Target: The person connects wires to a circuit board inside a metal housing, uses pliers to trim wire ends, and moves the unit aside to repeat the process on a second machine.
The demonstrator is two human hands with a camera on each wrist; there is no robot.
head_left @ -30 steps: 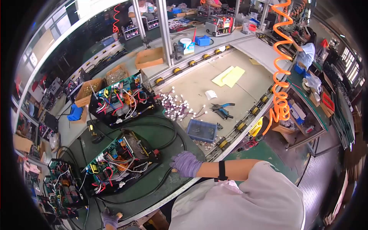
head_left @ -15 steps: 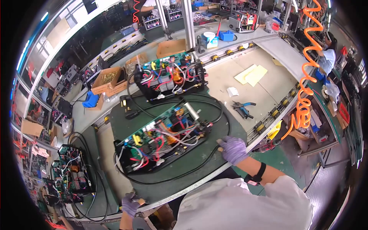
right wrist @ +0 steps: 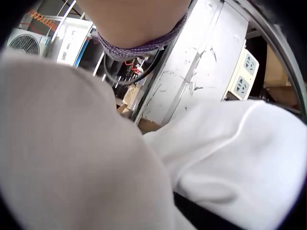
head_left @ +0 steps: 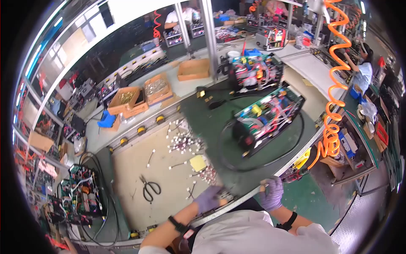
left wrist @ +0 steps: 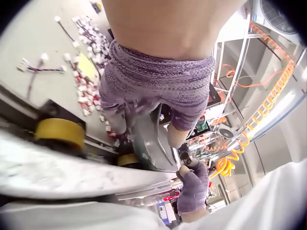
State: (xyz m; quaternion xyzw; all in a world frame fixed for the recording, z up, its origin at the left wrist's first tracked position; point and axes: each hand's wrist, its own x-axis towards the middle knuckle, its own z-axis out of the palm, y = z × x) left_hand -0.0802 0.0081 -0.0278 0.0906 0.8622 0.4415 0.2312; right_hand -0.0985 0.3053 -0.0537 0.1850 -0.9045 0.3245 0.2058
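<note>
Your left hand (head_left: 209,199) and right hand (head_left: 272,194) both grip the near edge of the green pallet (head_left: 207,127), gloved fingers curled over it. The pallet lies ahead and to your right, its long axis running away from you, and the right hand is closer to the nearer open unit (head_left: 264,116). The right wrist view shows only sleeve, and blur obscures the right hand's exact hold.

Two hands (head_left: 208,199), one held pallet (head_left: 203,127), one scissors (head_left: 150,188)
</note>
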